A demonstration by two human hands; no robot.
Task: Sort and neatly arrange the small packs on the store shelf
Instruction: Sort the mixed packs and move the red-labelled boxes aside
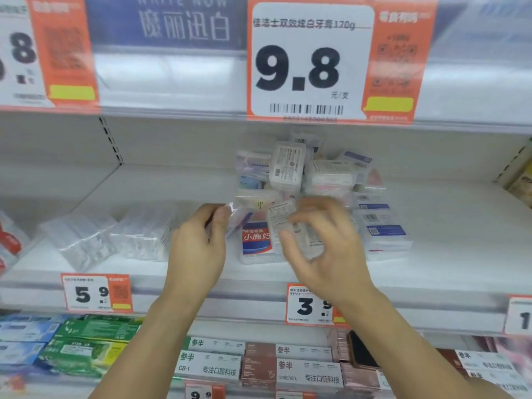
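A clear small pack (234,216) is pinched at its edge by the left hand (198,243), thumb and fingertips closed round the plastic, so that grip is grasping the pack. It is held up at the front of the heap, seemingly so it can be drawn free without toppling the rest. The right hand (325,249) is blurred with motion; its fingers are curled loosely just in front of a labelled pack (280,216), and whether anything is actually gripped there cannot be told from this view.

Behind both hands, the jumbled pile of small packs (290,171) is heaped in the middle of the shelf (446,254), boxes tilted every way, one white case propped nearly upright on top. Under the hands a red-and-blue pack (256,240) lies flat. To the right, a short stack of blue-labelled packs (380,223) is already squared up, which suggests sorting is under way but far from done. To the left, clear bags (115,240) lie flat along the shelf.

A large price card (311,61) reading 9.8 is hung from the shelf edge above, and it cuts off the top of the pile. Small price tags (96,293) are clipped to the rail below. Print on most packs is too smeared to be read, and the back of the heap is hidden.
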